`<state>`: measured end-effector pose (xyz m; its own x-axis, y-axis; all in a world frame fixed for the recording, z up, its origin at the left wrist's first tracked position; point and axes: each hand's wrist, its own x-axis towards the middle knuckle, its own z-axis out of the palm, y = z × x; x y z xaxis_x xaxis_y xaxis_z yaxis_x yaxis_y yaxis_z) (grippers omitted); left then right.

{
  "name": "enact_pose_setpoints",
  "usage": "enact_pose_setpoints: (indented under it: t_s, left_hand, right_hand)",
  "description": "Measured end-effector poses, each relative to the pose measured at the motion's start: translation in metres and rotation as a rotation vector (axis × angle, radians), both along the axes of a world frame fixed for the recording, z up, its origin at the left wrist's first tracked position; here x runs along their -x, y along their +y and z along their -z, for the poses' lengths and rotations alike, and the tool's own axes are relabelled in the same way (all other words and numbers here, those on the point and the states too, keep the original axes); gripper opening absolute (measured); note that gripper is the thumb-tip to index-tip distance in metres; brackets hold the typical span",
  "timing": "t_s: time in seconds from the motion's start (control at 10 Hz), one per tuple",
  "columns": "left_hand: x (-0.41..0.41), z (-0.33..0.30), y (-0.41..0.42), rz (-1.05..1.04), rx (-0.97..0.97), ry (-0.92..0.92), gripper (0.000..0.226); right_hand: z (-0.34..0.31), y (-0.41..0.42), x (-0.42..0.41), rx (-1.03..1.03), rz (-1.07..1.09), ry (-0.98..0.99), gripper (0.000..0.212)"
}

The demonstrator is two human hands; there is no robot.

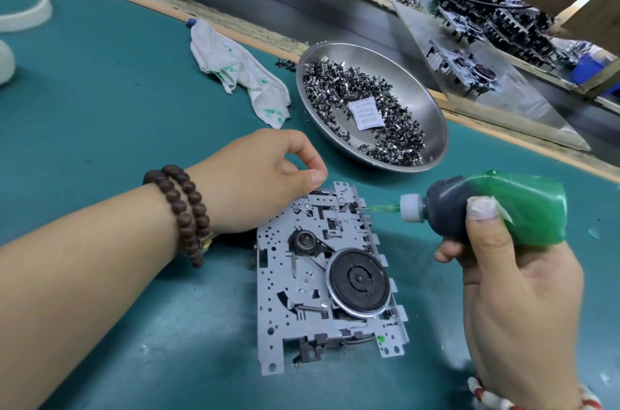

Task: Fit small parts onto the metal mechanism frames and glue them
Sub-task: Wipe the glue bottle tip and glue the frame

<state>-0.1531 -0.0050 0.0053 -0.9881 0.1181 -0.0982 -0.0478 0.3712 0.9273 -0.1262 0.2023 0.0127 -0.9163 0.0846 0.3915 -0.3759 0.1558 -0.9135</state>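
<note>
My left hand (265, 174) rests curled on the far corner of a metal mechanism frame (322, 278) lying on a green mat (117, 107). My right hand (510, 278) grips a green glue bottle (496, 211) (needle tip touching the frame's far edge). A steel bowl (432, 114) of small parts (362, 90) sits beyond.

Both forearms are bare. The left wrist wears a dark brown bead bracelet (188, 213) wound twice. At 5 o'clock, the right wrist wears a red-and-white band (503, 399).
</note>
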Motion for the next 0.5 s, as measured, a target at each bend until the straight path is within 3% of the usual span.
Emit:
enact_pose_setpoints:
  t_s: [0.5]
  left_hand:
    - [-0.0005, -0.0004, -0.0004, 0.007, -0.003, -0.009, 0.009]
  right_hand:
    - [0.0007, -0.0002, -0.0002, -0.002, -0.006, 0.014, 0.027]
